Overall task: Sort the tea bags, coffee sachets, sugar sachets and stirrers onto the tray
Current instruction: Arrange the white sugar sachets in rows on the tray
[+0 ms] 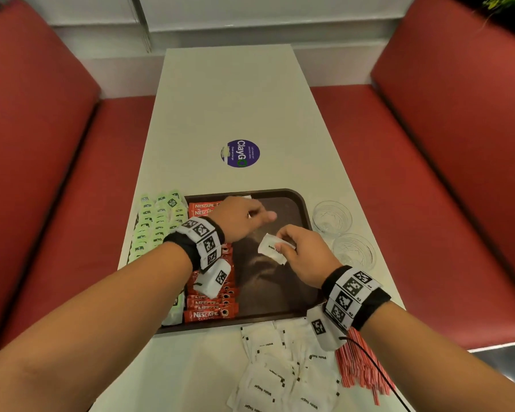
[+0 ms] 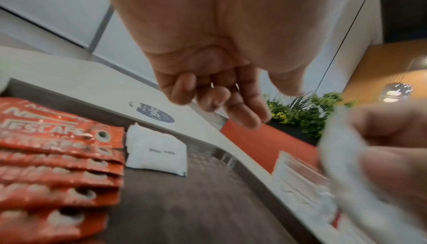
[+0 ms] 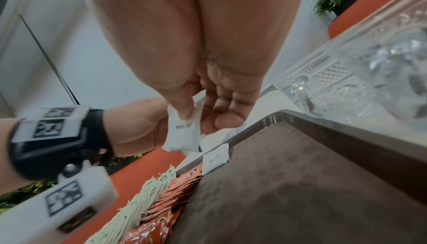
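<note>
Pinching a soft white paper sugar sachet [image 1: 271, 249] in my right hand [image 1: 305, 257], I hold it tilted over the dark brown textured plastic tray [image 1: 283, 281]. My left hand [image 1: 241, 219] hangs empty with loose fingers. Glossy red coffee sachets [image 1: 210, 310] and one flat sugar sachet [image 2: 157, 152] lie inside.

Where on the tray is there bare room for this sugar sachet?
Free: the brown tray floor right of the red coffee sachets, below the one white sugar sachet at its far edge. Crowded: the left side, with coffee sachets and green tea bags.
</note>
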Demonstrator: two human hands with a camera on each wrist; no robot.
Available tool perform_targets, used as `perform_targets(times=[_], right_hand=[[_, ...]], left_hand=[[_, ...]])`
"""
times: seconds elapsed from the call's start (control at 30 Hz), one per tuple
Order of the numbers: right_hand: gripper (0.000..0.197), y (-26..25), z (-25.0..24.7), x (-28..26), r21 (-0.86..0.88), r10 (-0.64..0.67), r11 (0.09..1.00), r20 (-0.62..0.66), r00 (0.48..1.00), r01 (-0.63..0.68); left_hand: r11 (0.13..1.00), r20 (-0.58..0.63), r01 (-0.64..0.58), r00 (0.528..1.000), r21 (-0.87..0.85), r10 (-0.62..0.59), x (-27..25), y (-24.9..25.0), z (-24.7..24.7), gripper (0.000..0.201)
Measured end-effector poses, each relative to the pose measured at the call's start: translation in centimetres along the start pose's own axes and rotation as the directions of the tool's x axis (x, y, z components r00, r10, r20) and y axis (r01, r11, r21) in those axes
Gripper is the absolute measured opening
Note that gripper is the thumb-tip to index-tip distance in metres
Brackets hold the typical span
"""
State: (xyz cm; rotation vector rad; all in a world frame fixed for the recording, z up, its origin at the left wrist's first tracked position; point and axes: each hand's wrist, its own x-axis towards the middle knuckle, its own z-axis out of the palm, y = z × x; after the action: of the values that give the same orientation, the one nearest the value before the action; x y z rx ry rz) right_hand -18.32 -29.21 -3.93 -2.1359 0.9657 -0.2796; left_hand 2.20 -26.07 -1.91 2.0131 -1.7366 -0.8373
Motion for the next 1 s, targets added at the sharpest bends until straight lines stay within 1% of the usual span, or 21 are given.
perform_targets(times=[0.07, 0.1, 0.17, 0.27, 0.3, 0.37, 0.43, 0.47, 0.53, 0.6, 0.73, 0.83, 0.9, 1.0], right_hand=[[0.01, 0.2, 0.0, 0.2, 0.012, -0.008, 1.0, -0.014, 1.0, 0.008], [0.009, 0.2, 0.0, 0.2, 0.015, -0.011, 1.0, -0.017, 1.0, 0.011], [0.007, 0.1, 0.1, 0.3, 0.011, -0.01, 1.0, -0.014, 1.0, 0.01], [0.011, -0.1, 0.0, 0.0, 0.016, 0.018, 1.0, -0.012, 1.0, -0.018], [0.015, -0.2, -0.1, -0.2, 0.031, 0.03, 0.999, -0.008, 1.0, -0.03], [0.023, -0.1, -0.4, -0.8, 0.051, 0.038, 0.998, 0.014, 0.999, -0.039], [0.024, 0.2, -0.8, -1.6, -0.001, 0.029, 1.0, 0.073, 0.997, -0.029], [0.021, 0.3, -1.0, -2.0, -0.049, 0.029, 0.999, 0.122, 0.992, -0.023], [0.016, 0.5, -1.1, -2.8, -0.148, 0.041, 0.989, 0.229, 0.973, -0.007], [0.016, 0.8, -1.1, -3.8, -0.217, 0.057, 0.976, 0.317, 0.947, 0.014], [0.018, 1.4, -1.0, -5.6, -0.318, 0.09, 0.946, 0.438, 0.895, 0.06], [0.028, 1.5, -0.8, -6.7, -0.413, 0.133, 0.907, 0.458, 0.879, 0.078], [0.035, 1.6, -0.5, -7.3, -0.492, 0.155, 0.865, 0.439, 0.885, 0.092], [0.035, 1.7, -0.2, -8.0, -0.564, 0.164, 0.819, 0.401, 0.901, 0.102]], left_hand=[[0.998, 0.098, -0.055, 0.994, -0.015, 0.056, -1.3, 0.4, 0.4, 0.038], [0.997, 0.119, -0.07, 0.99, -0.011, 0.071, -1.6, 0.3, 0.8, 0.035], [0.996, 0.128, -0.083, 0.989, 0.032, 0.078, -1.9, 0.0, 1.4, 0.027], [0.996, 0.102, -0.058, 0.994, 0.064, 0.051, -1.7, -0.7, 1.8, 0.02], [0.997, 0.067, -0.03, 0.997, 0.071, 0.025, -1.5, -1.1, 1.7, 0.019], [0.994, -0.066, 0.074, 0.995, 0.085, -0.069, -0.8, -2.1, 1.3, 0.021], [0.977, -0.196, 0.212, 0.96, 0.035, -0.201, 0.0, -3.6, 0.7, 0.025], [0.963, -0.224, 0.269, 0.94, 0.023, -0.258, 0.4, -4.2, 0.6, 0.029], [0.939, -0.219, 0.34, 0.921, 0.049, -0.322, 1.3, -5.4, 0.8, 0.035], [0.927, -0.202, 0.37, 0.914, 0.057, -0.352, 2.3, -5.9, 1.4, 0.037], [0.894, -0.179, 0.44, 0.89, 0.09, -0.42, 3.4, -5.6, 1.7, 0.046], [0.876, -0.167, 0.465, 0.881, 0.128, -0.443, 3.7, -5.3, 1.7, 0.052], [0.861, -0.167, 0.489, 0.869, 0.138, -0.466, 3.8, -5.2, 1.6, 0.055], [0.845, -0.16, 0.504, 0.862, 0.178, -0.481, 4.0, -5.4, 1.5, 0.058]])
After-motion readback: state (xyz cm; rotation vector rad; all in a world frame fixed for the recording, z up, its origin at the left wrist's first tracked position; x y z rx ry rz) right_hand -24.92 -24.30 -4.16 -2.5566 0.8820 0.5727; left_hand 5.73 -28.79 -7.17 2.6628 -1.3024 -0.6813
